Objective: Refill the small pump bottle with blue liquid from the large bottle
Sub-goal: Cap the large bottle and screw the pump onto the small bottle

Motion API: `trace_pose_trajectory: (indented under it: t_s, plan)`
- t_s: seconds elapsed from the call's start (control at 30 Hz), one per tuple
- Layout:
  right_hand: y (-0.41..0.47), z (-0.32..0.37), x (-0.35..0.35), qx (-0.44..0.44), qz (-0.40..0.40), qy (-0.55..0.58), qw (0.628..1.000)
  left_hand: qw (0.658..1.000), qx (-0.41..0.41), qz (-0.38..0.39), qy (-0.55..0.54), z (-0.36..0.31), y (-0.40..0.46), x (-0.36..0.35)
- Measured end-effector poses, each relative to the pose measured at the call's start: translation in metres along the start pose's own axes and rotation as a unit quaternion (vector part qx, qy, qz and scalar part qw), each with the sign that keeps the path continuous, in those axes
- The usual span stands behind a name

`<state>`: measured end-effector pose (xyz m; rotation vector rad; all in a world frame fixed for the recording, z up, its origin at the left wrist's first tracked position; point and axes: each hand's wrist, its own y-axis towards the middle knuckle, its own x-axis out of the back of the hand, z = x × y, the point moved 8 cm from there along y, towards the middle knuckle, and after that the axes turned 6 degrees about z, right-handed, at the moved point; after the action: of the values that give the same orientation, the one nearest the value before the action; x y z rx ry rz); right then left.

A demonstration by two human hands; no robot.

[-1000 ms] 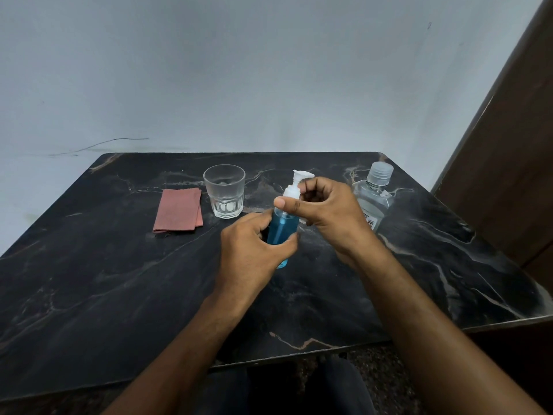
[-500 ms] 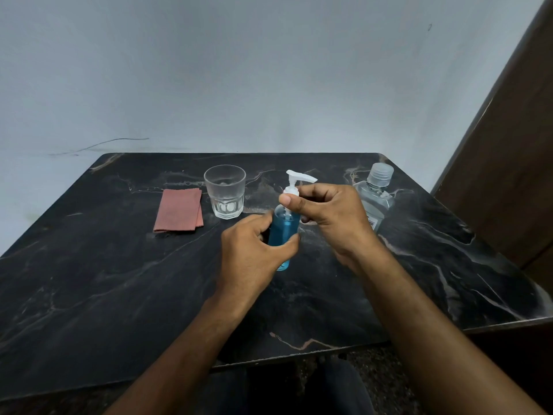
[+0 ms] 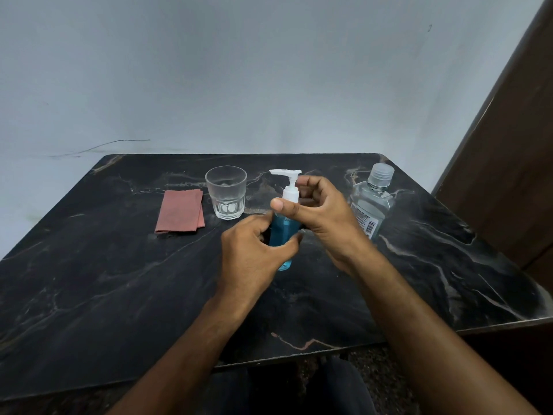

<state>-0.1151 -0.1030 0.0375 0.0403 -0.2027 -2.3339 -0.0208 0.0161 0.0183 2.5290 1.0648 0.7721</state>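
The small pump bottle [image 3: 282, 232] holds blue liquid and stands upright at the middle of the black marble table [image 3: 119, 280]. My left hand [image 3: 254, 253] grips its blue body from the left. My right hand [image 3: 320, 211] pinches the white pump collar [image 3: 291, 194] with thumb in front and fingers behind. The white nozzle points to the left. The large bottle [image 3: 371, 205], clear with a ribbed clear cap and a barcode label, stands to the right behind my right hand, partly hidden by it.
An empty glass tumbler [image 3: 226, 193] stands left of the pump bottle. A folded reddish cloth [image 3: 181, 210] lies further left. A grey wall runs behind the table; a brown wooden panel [image 3: 508, 145] rises at the right.
The pump head has turned: its nozzle pointed right before and now points left. My right hand shifted its grip on the collar; my left hand kept holding the bottle in place.
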Motion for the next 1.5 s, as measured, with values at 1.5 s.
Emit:
trace_pose_trajectory:
  t_s: [1.5]
  plan:
    - [0.004, 0.013, 0.014, 0.071, 0.013, -0.031, 0.997, 1.0, 0.003, 0.012, 0.017, 0.0, 0.0, -0.002]
